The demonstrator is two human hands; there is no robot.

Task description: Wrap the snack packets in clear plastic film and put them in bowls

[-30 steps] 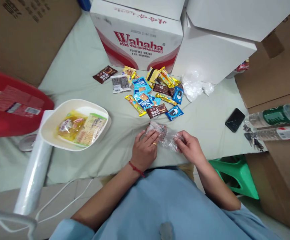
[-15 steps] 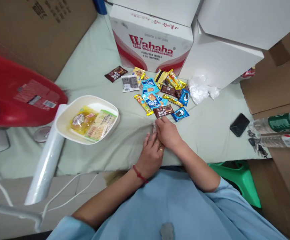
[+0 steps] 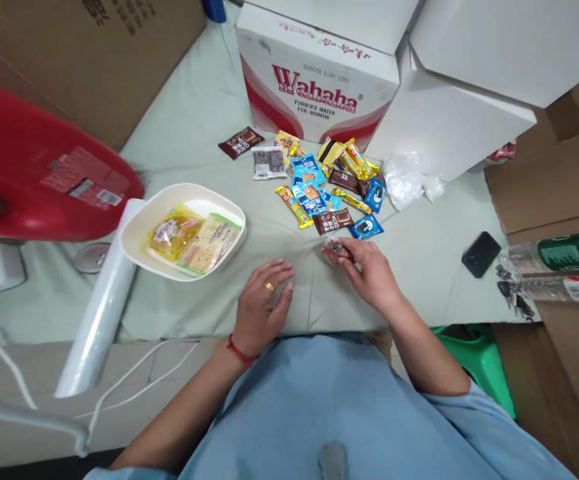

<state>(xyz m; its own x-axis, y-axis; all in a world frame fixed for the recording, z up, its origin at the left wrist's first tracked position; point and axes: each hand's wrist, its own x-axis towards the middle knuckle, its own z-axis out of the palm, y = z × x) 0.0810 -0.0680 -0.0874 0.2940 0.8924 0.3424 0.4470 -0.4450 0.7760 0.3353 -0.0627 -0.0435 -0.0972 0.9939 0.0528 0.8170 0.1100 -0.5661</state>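
Note:
Between the fingertips of my right hand (image 3: 369, 270) is a small reddish-brown snack in clear wrapping (image 3: 334, 251); its exact kind cannot be made out. My left hand (image 3: 264, 303) is open and empty over the cloth, fingers loosely curved, right of and below a white bowl (image 3: 128, 248). Inside that bowl lie a yellow snack packet (image 3: 172, 235) and a pale green-edged packet (image 3: 208, 245). Just beyond my right hand spreads a pile of wrapped snacks, among them a brown cocoa packet (image 3: 333, 221), a blue packet (image 3: 366, 227) and a yellow stick packet (image 3: 293, 206).
A Wahaba-style white water carton (image 3: 319, 93) stands behind the pile, beside crumpled clear plastic (image 3: 409, 183). At left are a red jug (image 3: 59, 167) and a plastic film roll (image 3: 96, 313). A black phone (image 3: 481, 254), keys (image 3: 514, 293) and bottles (image 3: 564, 253) lie at right.
My hands, together before, are now apart: the left has moved left and opened, the right slightly right. The wrapped snack in my right hand now shows. The whole view has shifted slightly.

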